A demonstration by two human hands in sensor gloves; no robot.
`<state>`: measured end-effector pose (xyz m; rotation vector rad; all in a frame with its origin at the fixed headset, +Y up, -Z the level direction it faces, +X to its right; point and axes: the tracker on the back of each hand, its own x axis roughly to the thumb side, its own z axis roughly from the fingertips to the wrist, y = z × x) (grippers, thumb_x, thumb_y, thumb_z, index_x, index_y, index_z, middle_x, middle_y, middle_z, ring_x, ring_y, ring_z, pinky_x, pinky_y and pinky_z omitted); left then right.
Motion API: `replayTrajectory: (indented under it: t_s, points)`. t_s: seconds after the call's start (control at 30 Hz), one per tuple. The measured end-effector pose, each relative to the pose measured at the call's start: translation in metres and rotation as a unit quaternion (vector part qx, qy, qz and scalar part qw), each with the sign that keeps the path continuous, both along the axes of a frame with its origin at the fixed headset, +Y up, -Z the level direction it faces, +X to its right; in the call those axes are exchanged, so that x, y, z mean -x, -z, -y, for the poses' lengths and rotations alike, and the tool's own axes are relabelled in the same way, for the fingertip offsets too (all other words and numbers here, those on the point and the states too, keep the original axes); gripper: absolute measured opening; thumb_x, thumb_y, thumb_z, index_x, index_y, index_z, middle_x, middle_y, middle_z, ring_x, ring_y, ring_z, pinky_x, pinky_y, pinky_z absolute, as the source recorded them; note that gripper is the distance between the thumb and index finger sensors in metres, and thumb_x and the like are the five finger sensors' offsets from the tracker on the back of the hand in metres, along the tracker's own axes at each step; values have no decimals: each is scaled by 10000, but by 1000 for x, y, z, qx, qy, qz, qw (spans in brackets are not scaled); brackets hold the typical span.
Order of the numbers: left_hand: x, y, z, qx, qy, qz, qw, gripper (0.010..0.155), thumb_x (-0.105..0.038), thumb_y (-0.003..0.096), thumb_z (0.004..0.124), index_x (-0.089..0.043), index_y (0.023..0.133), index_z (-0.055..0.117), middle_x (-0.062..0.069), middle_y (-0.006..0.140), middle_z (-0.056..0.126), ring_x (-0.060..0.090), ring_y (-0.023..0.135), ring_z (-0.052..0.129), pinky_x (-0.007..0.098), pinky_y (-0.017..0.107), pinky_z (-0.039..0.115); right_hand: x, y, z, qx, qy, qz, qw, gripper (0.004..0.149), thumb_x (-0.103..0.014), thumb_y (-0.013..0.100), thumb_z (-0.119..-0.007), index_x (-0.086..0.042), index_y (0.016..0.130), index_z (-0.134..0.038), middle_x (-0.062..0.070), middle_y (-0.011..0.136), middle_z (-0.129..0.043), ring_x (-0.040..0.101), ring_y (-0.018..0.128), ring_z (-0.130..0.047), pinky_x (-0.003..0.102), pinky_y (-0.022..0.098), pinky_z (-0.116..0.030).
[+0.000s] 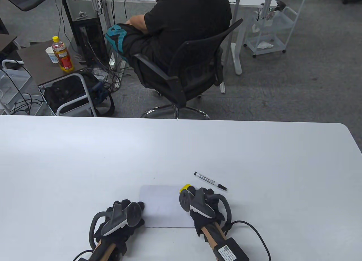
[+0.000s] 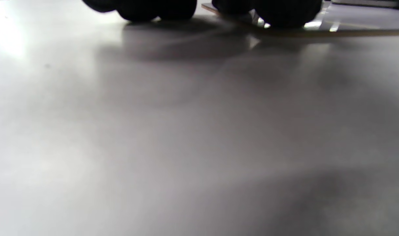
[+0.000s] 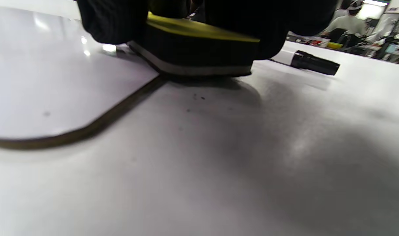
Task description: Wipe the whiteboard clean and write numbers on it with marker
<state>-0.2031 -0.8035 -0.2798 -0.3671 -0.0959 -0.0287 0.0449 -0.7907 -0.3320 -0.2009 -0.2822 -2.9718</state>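
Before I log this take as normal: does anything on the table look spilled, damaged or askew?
Nothing stands out. The whiteboard lies flat, the right hand holds the yellow eraser at its edge, and the capped marker lies beside it.

Beyond the smooth white table (image 1: pixel 84 159), grey carpet floor (image 1: pixel 297 82) is seen; a black mesh swivel chair (image 1: pixel 195 71) is occupied by a person (image 1: pixel 181 20) there.

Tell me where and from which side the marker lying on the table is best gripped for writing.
Judging from the table view, the marker lies flat and free on the table, just past the right hand, which holds the eraser. Best pinch the white mid-barrel from above, fingers across its narrow width. Its diagonal lie leaves both long sides open; the capped end points right.
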Motion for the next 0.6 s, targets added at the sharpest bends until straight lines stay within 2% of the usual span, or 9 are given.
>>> replayTrajectory:
  t_s: [0.07, 0.13, 0.2, 0.27, 0.3, 0.33, 0.37, 0.43, 0.6]
  points:
    - [0, 0, 0, -1, 2, 0, 1000, 613, -606, 570, 643, -436, 1142, 502, 57, 1172, 495, 341, 1055, 537, 532, 803, 563, 5, -7, 2, -11, 1, -4, 1000, 603, -438, 566, -723, -201, 1081, -518, 310, 1013, -721, 465, 796, -786, 534, 543, -690]
    - [-1, 0, 0, -2, 5, 1, 1000, 614, -605, 569, 640, -435, 1142, 502, 57, 1171, 498, 340, 1055, 540, 532, 803, 565, 12, -20, 2, 0, 26, -74, 997, 588, -418, 558, -734, -233, 1071, -512, 286, 1040, -692, 466, 831, -750, 548, 564, -667]
    - [-1, 0, 0, 0, 2, 1, 1000, 613, -605, 570, 642, -434, 1142, 502, 56, 1172, 495, 342, 1054, 538, 531, 803, 564, 19, -36, 1, 36, 68, -175, 982, 584, -401, 541, -760, -281, 1056, -512, 235, 1082, -652, 454, 886, -696, 572, 596, -634]
    - [-1, 0, 0, 1, 3, 1, 1000, 613, -604, 570, 643, -437, 1143, 501, 57, 1172, 496, 341, 1055, 538, 532, 803, 564, 17, -37, 0, 45, 69, -215, 973, 587, -398, 525, -778, -313, 1044, -517, 194, 1101, -636, 434, 916, -672, 581, 614, -616]
    - [-1, 0, 0, 1, 4, 2, 1000, 612, -603, 571, 642, -436, 1143, 501, 56, 1172, 495, 339, 1055, 539, 532, 803, 565, 14, -31, -1, 44, 63, -209, 975, 589, -415, 520, -777, -326, 1041, -518, 180, 1098, -649, 419, 913, -683, 575, 609, -623]
    - [-1, 0, 0, 1, 3, 2, 1000, 613, -603, 572, 642, -436, 1144, 500, 56, 1173, 494, 342, 1055, 537, 532, 803, 564, 10, -24, -1, 35, 57, -170, 983, 585, -414, 531, -773, -301, 1048, -525, 204, 1083, -669, 431, 891, -707, 563, 596, -638]
    - [-1, 0, 0, 2, 3, 2, 1000, 613, -601, 573, 643, -434, 1145, 498, 59, 1173, 494, 342, 1055, 537, 533, 803, 564, 5, -14, 0, 17, 34, -101, 994, 582, -423, 539, -759, -292, 1053, -521, 222, 1072, -684, 437, 874, -731, 552, 587, -654]
    - [-1, 0, 0, 4, 3, 2, 1000, 612, -600, 574, 642, -435, 1145, 496, 58, 1174, 490, 344, 1055, 536, 532, 804, 563, 1, 2, 0, 13, 33, -52, 998, 590, -436, 547, -742, -265, 1063, -515, 263, 1045, -696, 450, 835, -756, 534, 564, -677]
    - [-1, 0, 1, 5, 3, 3, 1000, 613, -599, 576, 638, -434, 1147, 492, 62, 1175, 484, 346, 1057, 530, 533, 803, 563, 19, 12, 4, -16, 34, -21, 999, 601, -443, 553, -730, -214, 1071, -529, 295, 1016, -706, 461, 796, -773, 525, 541, -694]
